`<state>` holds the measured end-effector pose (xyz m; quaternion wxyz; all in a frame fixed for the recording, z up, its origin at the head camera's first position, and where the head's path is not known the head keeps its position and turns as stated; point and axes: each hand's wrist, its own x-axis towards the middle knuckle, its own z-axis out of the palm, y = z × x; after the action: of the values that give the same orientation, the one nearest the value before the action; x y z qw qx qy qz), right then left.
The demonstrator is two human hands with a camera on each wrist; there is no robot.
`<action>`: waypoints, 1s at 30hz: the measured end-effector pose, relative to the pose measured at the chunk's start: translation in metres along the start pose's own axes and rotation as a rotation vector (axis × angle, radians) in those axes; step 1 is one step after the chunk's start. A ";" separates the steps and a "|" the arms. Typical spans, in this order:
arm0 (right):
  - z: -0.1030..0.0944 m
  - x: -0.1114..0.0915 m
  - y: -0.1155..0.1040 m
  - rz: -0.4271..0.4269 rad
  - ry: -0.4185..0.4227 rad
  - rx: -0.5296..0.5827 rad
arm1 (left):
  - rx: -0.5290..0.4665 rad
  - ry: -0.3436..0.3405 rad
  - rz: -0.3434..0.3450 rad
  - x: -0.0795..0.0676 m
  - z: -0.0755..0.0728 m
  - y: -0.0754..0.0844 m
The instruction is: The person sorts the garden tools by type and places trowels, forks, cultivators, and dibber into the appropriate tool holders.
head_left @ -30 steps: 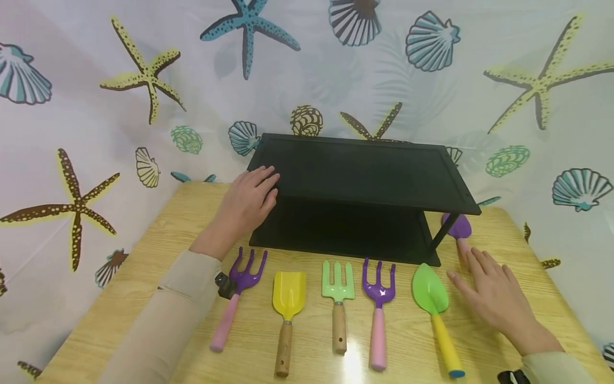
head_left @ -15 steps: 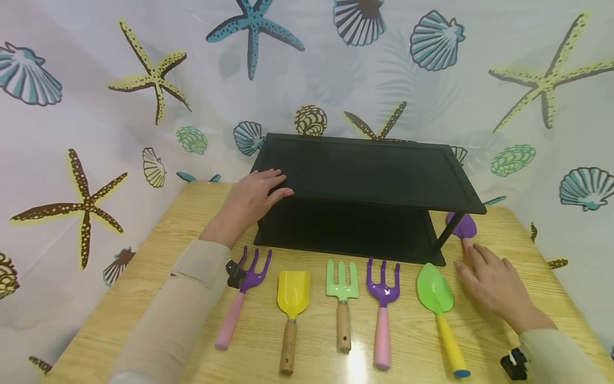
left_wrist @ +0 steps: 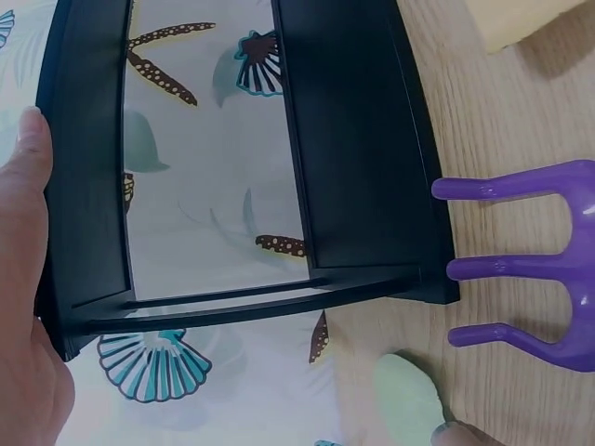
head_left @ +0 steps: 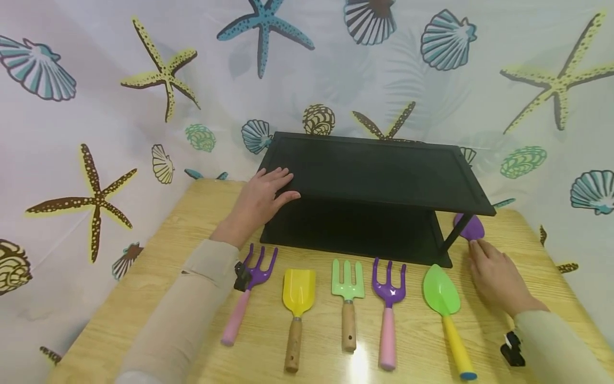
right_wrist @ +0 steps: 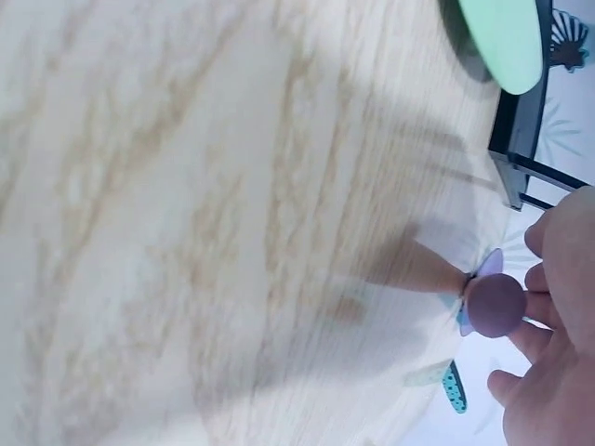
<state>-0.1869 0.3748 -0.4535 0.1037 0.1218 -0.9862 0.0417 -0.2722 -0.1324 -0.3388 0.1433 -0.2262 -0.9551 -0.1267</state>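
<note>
Beyond right grip [head_left: 500,278] | purple trowel blade [head_left: 473,228] | handle [right_wrist: 495,306] at fingers [head_left: 485,249]

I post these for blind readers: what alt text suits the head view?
A person's left hand rests on the left end of a black shelf on a wood-grain table, while the right hand is at a purple trowel beside the shelf. In front lie, left to right, a purple fork, yellow scoop, green fork, second purple fork and green trowel.
</note>
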 end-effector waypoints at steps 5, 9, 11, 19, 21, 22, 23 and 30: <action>0.011 0.005 0.004 -0.025 -0.002 -0.017 | -0.001 0.004 -0.004 0.001 0.000 0.000; 0.017 0.010 0.010 -0.023 0.005 0.036 | -0.008 -0.008 -0.012 0.004 -0.002 0.001; 0.019 0.011 0.012 -0.022 0.010 0.074 | -0.008 -0.015 -0.019 0.004 -0.002 0.001; 0.025 0.013 0.013 -0.020 0.014 0.139 | -0.008 -0.031 -0.046 0.001 -0.002 0.002; 0.024 0.014 0.013 -0.010 0.015 0.144 | -0.004 -0.031 -0.049 0.001 -0.003 0.002; 0.024 0.014 0.012 -0.003 0.016 0.147 | -0.002 -0.032 -0.049 0.001 -0.003 0.003; 0.024 0.014 0.011 0.003 0.022 0.151 | -0.004 -0.031 -0.048 0.001 -0.003 0.003; 0.024 0.011 0.007 0.015 0.051 0.165 | -0.008 -0.034 -0.056 0.002 -0.002 0.003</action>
<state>-0.2035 0.3767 -0.4754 0.1180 0.1212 -0.9775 0.1264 -0.2718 -0.1302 -0.3361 0.1225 -0.2019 -0.9629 -0.1306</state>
